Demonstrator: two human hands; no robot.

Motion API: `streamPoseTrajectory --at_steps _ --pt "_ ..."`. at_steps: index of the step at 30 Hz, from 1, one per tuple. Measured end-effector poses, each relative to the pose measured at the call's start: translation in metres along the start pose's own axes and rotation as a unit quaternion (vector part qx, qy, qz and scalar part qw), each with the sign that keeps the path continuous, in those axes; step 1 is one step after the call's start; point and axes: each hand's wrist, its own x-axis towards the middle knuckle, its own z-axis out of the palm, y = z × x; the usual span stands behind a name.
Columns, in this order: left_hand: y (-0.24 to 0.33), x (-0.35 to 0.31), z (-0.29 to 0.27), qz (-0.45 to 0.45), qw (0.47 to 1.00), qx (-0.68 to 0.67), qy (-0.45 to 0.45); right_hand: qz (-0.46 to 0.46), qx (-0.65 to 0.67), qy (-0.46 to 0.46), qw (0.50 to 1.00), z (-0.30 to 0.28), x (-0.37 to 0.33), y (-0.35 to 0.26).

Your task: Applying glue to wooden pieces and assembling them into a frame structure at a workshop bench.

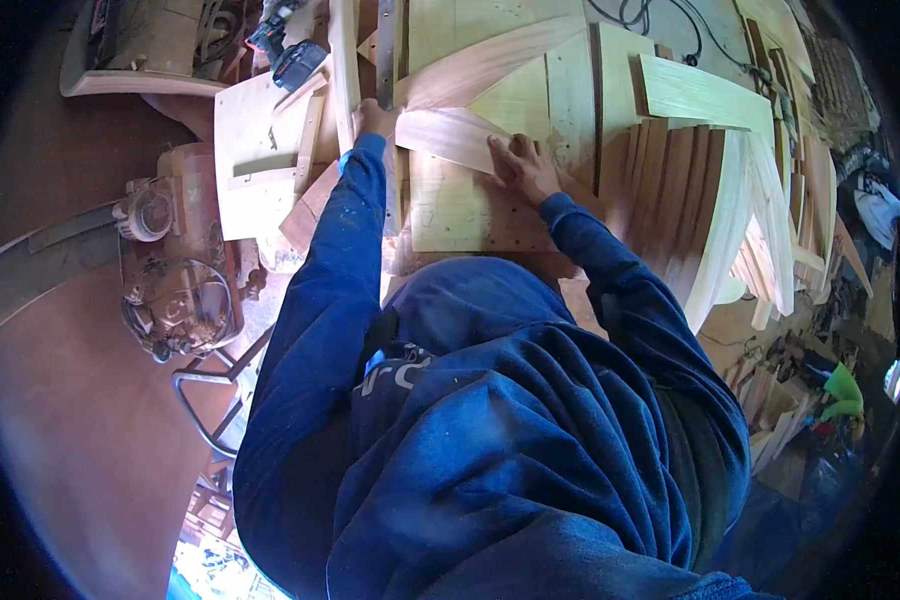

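Note:
A pale, slightly curved wooden piece (448,136) lies slantwise on a light plywood panel (450,215), its left end against a long dark metal strip (385,60). My right hand (527,168) grips the right end of that piece with bent fingers. By its left end, my left hand (373,118) is closed beside the metal strip and an upright wooden rail (343,70); what its fingers hold is hidden. Another curved wooden piece (500,62) fans out beyond, meeting the first near the strip.
A cordless drill (290,58) rests at the far left, above a pale board (250,140). Several curved boards (675,180) stand stacked at the right. A dusty motor-like machine (175,270) sits left. Dark cables (670,15) lie at the far right, and wood offcuts (775,410) lower right.

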Motion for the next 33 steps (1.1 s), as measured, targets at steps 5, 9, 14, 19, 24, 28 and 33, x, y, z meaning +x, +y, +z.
streamPoseTrajectory --at_steps 5,9,14,19,24,28,33 --pt "0.017 0.002 -0.017 -0.008 0.998 0.047 -0.037 0.010 -0.008 -0.037 0.999 0.007 0.004 0.008" --pt "0.023 0.010 -0.026 -0.036 0.994 0.038 -0.098 0.002 0.020 -0.018 1.000 0.010 0.009 0.012" --pt "0.024 0.009 -0.025 0.026 0.998 0.043 -0.036 -0.002 -0.018 -0.037 0.999 0.007 0.014 0.015" --pt "0.028 0.014 -0.025 0.023 0.998 0.045 -0.034 0.005 -0.005 -0.051 0.999 0.009 0.019 0.017" --pt "0.025 0.017 -0.021 0.024 0.997 -0.052 -0.052 0.003 -0.016 -0.052 0.999 0.010 0.024 0.022" --pt "0.016 0.028 -0.008 0.012 0.998 -0.049 -0.034 0.011 -0.009 -0.051 0.999 0.009 0.028 0.023" --pt "0.022 0.033 -0.007 0.021 0.996 -0.079 -0.018 0.022 0.000 -0.067 0.998 0.004 0.037 0.024"
